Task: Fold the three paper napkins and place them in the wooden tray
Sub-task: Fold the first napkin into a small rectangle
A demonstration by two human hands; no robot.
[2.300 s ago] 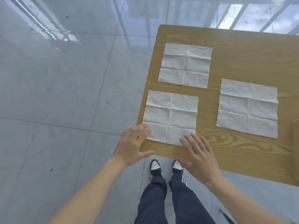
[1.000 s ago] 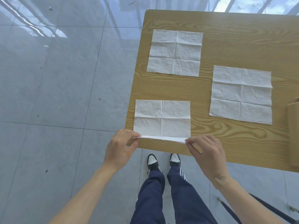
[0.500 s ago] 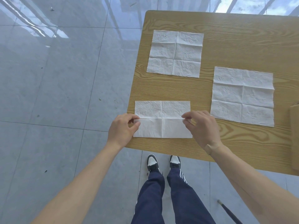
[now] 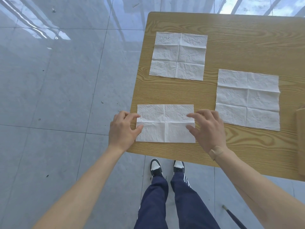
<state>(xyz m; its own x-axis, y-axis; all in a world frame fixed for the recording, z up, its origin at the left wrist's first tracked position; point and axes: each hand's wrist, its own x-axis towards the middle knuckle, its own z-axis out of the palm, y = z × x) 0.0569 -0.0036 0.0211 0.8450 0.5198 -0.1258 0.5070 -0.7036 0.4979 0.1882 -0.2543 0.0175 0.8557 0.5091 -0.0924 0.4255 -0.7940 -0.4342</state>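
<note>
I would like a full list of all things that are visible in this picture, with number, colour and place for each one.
folded napkin: 1, white, near left corner of the table, between the two hands
flat napkins: 2, white, one at the far left, one to the right, both unfolded
table: 1, light wood grain, right half of the view
wooden tray: 1, light brown, only a part shows at the right edge
floor: grey shiny tiles, left and below
dark rod: 1, on the floor, bottom right
shoes: 2, black and white, below the table edge
trousers: dark blue, white stripes
left hand: fingertips at the folded napkin's left edge
right hand: fingertips at its right edge
</note>
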